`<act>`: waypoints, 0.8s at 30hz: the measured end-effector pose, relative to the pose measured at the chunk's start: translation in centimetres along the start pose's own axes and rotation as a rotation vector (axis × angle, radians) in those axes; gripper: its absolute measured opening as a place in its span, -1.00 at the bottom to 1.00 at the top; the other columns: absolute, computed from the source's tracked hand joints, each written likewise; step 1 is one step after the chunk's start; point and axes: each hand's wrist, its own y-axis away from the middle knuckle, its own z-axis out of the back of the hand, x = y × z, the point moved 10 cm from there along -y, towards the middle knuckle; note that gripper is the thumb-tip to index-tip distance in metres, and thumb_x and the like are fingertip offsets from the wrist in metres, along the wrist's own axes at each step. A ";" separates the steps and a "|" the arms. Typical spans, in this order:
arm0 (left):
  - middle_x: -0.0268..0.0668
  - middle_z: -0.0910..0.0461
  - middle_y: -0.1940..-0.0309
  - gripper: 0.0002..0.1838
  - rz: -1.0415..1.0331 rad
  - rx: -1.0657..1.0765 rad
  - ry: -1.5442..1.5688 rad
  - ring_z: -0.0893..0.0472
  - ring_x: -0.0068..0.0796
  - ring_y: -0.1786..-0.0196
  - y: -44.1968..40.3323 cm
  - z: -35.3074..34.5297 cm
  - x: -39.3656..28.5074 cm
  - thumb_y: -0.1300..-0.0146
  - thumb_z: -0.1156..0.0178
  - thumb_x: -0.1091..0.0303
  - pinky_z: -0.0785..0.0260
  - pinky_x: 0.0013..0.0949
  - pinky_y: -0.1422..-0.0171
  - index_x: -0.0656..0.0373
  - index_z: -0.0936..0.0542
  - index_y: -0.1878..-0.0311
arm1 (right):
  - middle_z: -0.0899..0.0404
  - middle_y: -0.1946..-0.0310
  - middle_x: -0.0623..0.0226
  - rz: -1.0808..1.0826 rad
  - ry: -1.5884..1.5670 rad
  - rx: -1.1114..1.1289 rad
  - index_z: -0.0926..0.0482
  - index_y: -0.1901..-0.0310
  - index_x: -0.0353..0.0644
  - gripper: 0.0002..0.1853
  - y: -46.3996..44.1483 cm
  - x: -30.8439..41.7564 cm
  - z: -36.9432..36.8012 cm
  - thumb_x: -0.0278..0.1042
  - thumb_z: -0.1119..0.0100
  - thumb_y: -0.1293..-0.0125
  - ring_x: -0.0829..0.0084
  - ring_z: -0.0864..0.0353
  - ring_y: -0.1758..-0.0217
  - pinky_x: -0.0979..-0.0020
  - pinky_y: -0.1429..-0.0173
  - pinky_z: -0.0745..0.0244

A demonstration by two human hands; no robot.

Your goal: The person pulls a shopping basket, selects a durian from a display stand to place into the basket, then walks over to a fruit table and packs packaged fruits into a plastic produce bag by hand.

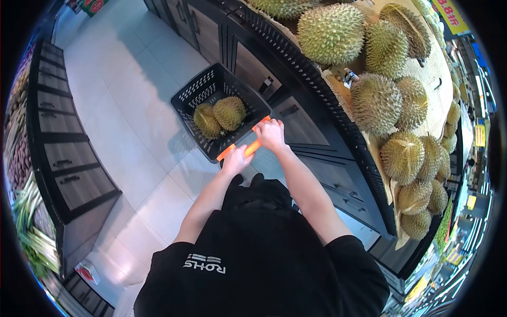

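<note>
My left hand (237, 160) is closed around the lower left part of an orange handle (253, 148). Farther up the same handle, my right hand (271, 134) grips near its right end. The handle belongs to a black plastic shopping basket (193, 138) with slotted walls, in front of my legs. Inside the basket lies spiky, greenish-brown durian (229, 113) in two rounded masses; I cannot tell if they are one fruit or two. My fingers hide parts of the handle.
To the right, a display stand with a black slotted rim (315, 72) holds several durians (376, 103). Dark cabinets (74, 178) carrying leeks (33, 216) and other produce stand on the left. Pale floor tiles (121, 100) run between them.
</note>
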 end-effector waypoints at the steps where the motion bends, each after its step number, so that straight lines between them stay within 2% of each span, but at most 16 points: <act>1: 0.02 -0.64 0.39 -0.64 0.006 0.017 0.015 -0.63 0.11 0.23 -0.2 0.0 0.2 -0.20 -0.23 0.02 -0.47 0.07 0.15 0.17 -0.52 0.27 | -0.70 0.22 0.32 -0.003 0.006 0.033 -0.73 0.23 -0.02 -0.73 -0.3 0.2 -0.1 -0.16 -0.04 -0.30 0.24 -0.57 -0.03 -0.10 -0.33 -0.24; 4: 0.03 -0.65 0.37 -0.65 0.014 0.039 0.012 -0.63 0.12 0.22 -0.8 0.2 0.7 -0.21 -0.22 0.03 -0.46 0.08 0.14 0.16 -0.51 0.24 | -0.70 0.21 0.31 0.030 0.016 -0.028 -0.73 0.22 -0.04 -0.74 -0.8 0.8 0.5 -0.18 -0.07 -0.28 0.26 -0.57 -0.02 -0.09 -0.32 -0.26; 7: 0.03 -0.65 0.37 -0.65 0.022 0.065 0.025 -0.63 0.12 0.21 -1.2 0.6 1.0 -0.22 -0.20 0.02 -0.46 0.09 0.13 0.15 -0.51 0.22 | -0.69 0.22 0.34 0.017 -0.014 -0.021 -0.72 0.23 -0.03 -0.76 -1.5 1.0 0.3 -0.18 -0.07 -0.28 0.22 -0.55 -0.09 -0.14 -0.34 -0.21; 14: 0.02 -0.65 0.37 -0.67 0.057 0.068 0.072 -0.63 0.11 0.21 -1.8 1.6 1.3 -0.21 -0.22 0.05 -0.48 0.06 0.13 0.15 -0.51 0.22 | -0.69 0.22 0.34 0.020 -0.008 0.009 -0.72 0.22 -0.02 -0.76 -2.6 1.6 0.1 -0.19 -0.07 -0.28 0.23 -0.55 -0.07 -0.13 -0.34 -0.22; 24: -0.02 -0.66 0.39 -0.69 0.107 0.051 0.067 -0.65 0.07 0.22 -3.1 2.7 2.2 -0.17 -0.24 0.10 -0.50 0.04 0.11 0.14 -0.55 0.21 | -0.68 0.34 0.33 0.059 -0.022 -0.070 -0.72 0.33 -0.05 -0.80 -4.5 2.8 1.0 -0.22 -0.12 -0.24 0.24 -0.59 0.06 -0.09 -0.30 -0.25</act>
